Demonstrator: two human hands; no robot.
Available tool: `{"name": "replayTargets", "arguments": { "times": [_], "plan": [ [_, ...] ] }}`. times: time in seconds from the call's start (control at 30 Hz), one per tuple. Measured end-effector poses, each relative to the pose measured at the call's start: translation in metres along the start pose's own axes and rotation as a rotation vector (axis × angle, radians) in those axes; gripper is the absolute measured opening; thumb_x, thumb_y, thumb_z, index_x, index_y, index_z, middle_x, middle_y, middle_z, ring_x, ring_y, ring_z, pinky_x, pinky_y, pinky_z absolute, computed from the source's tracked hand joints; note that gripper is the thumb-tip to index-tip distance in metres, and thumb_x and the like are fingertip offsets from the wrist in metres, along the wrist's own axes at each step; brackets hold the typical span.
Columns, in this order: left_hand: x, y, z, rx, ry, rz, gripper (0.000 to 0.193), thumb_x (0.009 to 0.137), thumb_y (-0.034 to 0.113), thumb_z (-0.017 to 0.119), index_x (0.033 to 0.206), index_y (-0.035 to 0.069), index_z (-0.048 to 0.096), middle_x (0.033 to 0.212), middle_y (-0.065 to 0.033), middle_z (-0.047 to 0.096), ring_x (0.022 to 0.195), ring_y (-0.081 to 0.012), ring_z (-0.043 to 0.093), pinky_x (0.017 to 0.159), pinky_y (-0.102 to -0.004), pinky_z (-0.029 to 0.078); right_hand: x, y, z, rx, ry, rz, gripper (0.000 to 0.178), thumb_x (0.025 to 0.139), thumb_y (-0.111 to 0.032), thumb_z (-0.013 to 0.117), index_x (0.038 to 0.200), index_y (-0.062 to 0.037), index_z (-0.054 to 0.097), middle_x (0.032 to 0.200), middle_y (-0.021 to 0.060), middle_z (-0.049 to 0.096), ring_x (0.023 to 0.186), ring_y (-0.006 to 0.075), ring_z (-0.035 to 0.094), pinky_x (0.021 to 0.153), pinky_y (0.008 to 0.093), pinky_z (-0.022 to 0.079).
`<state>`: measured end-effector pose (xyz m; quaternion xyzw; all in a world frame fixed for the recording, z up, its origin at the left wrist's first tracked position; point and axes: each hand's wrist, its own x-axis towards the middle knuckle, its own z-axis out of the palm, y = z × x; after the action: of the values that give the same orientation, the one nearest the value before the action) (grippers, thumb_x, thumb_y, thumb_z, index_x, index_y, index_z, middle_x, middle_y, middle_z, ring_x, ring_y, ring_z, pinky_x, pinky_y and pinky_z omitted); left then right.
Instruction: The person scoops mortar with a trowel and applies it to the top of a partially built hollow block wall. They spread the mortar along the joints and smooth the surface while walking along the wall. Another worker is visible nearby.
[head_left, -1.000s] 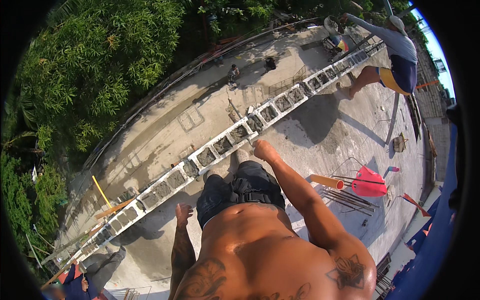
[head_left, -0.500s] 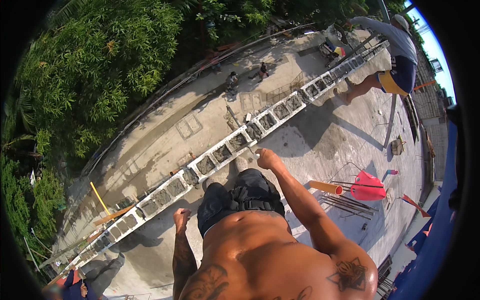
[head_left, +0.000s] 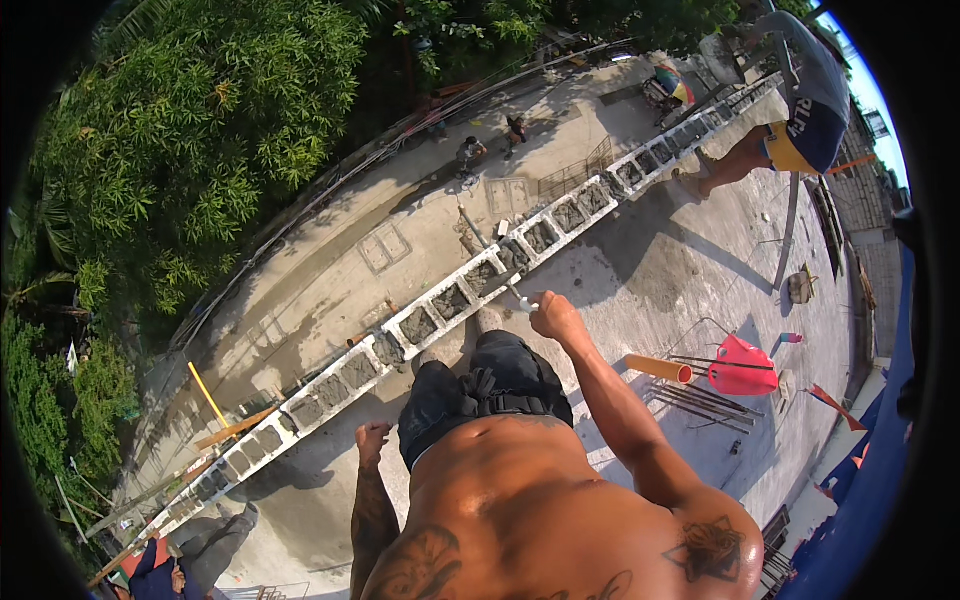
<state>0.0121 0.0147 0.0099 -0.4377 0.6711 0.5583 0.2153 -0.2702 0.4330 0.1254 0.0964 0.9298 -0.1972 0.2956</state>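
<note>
Standing bare-chested in dark shorts point(head_left: 520, 372), a person point(head_left: 500, 475) has both hands apart: the left hand point(head_left: 373, 440) hangs at the side with fingers curled, its contents impossible to tell, while the right hand point(head_left: 556, 318) grips a small tool point(head_left: 527, 304) by its pale handle. The tool's far end meets the near edge of a long hollow-block wall point(head_left: 435, 314), with rough grey mortar point(head_left: 418, 325) in its cells. Farther off, a co-worker point(head_left: 815, 115) leans at upper right, and leafy trees point(head_left: 220, 150) rise past sunlit pavement point(head_left: 340, 262).
</note>
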Motion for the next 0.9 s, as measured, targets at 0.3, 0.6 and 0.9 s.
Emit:
{"name": "replayTargets", "arguments": {
  "times": [0.3,0.6,0.9],
  "plan": [
    [0.017,0.031,0.014,-0.002,-0.059,0.026,0.020,0.077,0.018,0.069,0.088,0.002,0.071,0.078,-0.0077,0.069,0.071,-0.0161,0.067,0.059,-0.0296,0.053,0.011,-0.009,0.012,0.028,-0.067,0.010,0.036,0.085,-0.019,0.049,0.116,-0.0105,0.067,0.111,0.0253,0.066,0.107,0.0409,0.063,0.094,0.0472,0.049],
    [0.017,0.016,0.013,0.055,-0.021,-0.052,0.019,0.079,0.019,0.067,0.090,0.003,0.067,0.083,-0.0075,0.069,0.072,-0.0178,0.067,0.061,-0.0322,0.054,-0.024,-0.003,0.006,-0.022,0.030,-0.038,0.041,0.083,-0.017,0.049,0.121,-0.0133,0.066,0.106,0.0250,0.067,0.101,0.0404,0.065,0.091,0.0478,0.051],
    [0.007,-0.002,0.010,-0.007,0.000,-0.076,0.023,0.084,0.021,0.065,0.093,0.000,0.068,0.084,-0.0101,0.069,0.072,-0.0199,0.068,0.058,-0.0320,0.054,-0.017,0.005,-0.008,-0.070,0.039,-0.043,0.040,0.081,-0.016,0.049,0.116,-0.0144,0.068,0.104,0.0247,0.068,0.102,0.0399,0.065,0.090,0.0466,0.051]
  ]
}}
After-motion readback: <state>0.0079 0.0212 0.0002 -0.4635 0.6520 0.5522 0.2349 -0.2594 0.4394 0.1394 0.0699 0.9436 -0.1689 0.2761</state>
